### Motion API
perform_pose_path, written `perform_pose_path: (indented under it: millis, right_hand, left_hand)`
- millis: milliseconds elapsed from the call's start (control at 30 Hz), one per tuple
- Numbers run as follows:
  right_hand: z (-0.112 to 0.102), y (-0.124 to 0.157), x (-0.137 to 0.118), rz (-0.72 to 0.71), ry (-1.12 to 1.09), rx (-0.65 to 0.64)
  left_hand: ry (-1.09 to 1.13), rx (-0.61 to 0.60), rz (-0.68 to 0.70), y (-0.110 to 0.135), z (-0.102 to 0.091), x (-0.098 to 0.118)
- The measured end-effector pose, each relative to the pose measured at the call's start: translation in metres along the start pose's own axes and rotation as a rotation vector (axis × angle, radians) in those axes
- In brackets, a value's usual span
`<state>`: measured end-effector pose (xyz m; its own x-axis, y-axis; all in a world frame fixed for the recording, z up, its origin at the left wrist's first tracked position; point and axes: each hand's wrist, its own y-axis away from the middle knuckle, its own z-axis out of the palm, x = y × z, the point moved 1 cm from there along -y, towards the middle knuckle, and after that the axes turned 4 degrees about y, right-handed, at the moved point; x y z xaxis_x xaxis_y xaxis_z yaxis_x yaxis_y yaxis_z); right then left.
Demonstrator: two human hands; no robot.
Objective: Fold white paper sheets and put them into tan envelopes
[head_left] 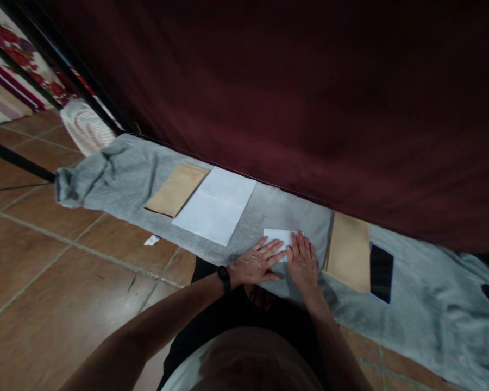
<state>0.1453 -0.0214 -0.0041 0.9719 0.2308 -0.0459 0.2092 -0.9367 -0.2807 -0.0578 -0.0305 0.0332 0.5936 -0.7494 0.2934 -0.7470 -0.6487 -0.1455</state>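
Note:
A small folded sheet of white paper (272,233) lies on the grey cloth in front of me. My left hand (257,262) rests flat across its left part, fingers stretched out. On its right part my right hand (302,262) presses down with straight fingers, the fingertips near the far edge. Both hands are open and cover much of the paper. To the left is a stack of white paper sheets (218,203), and beside it a pile of brown envelopes (178,189). Right of my hands lies another pile of brown envelopes (349,251).
A grey cloth (424,293) covers the long narrow surface. A dark-screened phone (381,273) lies against the right envelopes. Behind hangs a dark red curtain (269,98). A white scrap (151,240) is on the tiled floor (65,293); black metal bars (20,157) stand at the left.

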Motion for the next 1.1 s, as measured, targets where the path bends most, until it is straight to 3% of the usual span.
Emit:
perform_pose_path:
  millis: [367,600,933,1100]
  right_hand:
    - [0.001,0.011,0.001,0.085,-0.02,0.054]
    - [-0.002,0.016,-0.001,0.127,-0.012,0.077]
    - [-0.006,0.018,0.0,0.121,-0.028,0.071]
    - [-0.01,0.022,0.003,0.075,-0.123,0.09]
  left_hand:
    - [0.04,0.012,-0.011,0.008,-0.001,-0.001]
    - [-0.031,0.095,-0.175,0.012,0.016,-0.004]
    - [-0.084,0.018,-0.254,-0.01,0.033,-0.002]
    - [-0.145,-0.045,-0.283,-0.01,0.024,0.006]
